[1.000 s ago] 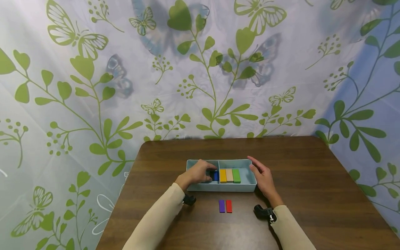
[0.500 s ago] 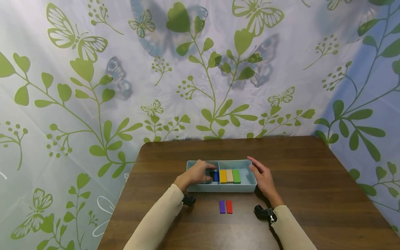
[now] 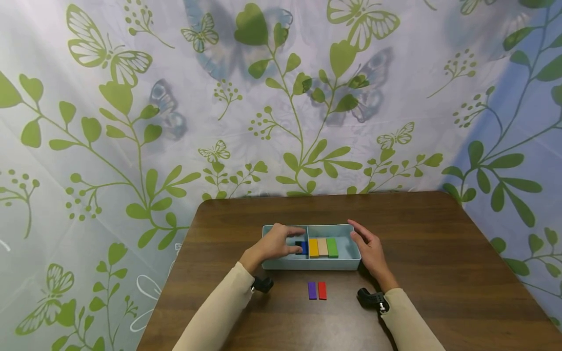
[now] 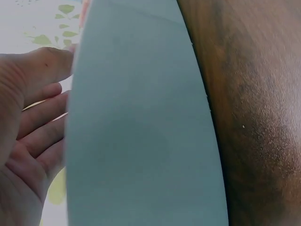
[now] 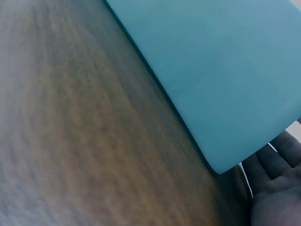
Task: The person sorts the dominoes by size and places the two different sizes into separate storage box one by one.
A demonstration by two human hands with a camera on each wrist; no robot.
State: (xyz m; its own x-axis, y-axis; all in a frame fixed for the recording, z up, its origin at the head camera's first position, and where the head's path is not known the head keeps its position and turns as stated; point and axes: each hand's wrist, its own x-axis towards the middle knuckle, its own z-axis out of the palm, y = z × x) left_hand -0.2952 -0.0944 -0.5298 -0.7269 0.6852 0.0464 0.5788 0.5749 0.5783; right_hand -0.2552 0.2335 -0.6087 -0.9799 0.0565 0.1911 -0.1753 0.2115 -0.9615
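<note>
The light blue tray [image 3: 347, 265] is set near the middle of the table [image 3: 439, 273], with the left hand [image 3: 274, 242] held over its left compartment, fingers relaxed and gripping nothing, beside a black block [image 3: 299, 247]. The right hand [image 3: 369, 248] is rested open against the tray's right end. Orange [image 3: 313, 247], tan [image 3: 322, 246] and green [image 3: 332, 246] blocks are lined up in the right compartment, while purple [image 3: 311, 289] and red [image 3: 322, 290] blocks are laid toward the near edge.

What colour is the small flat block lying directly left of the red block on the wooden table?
Purple. The small flat purple block touches the red block; the head view shows it best.
</note>
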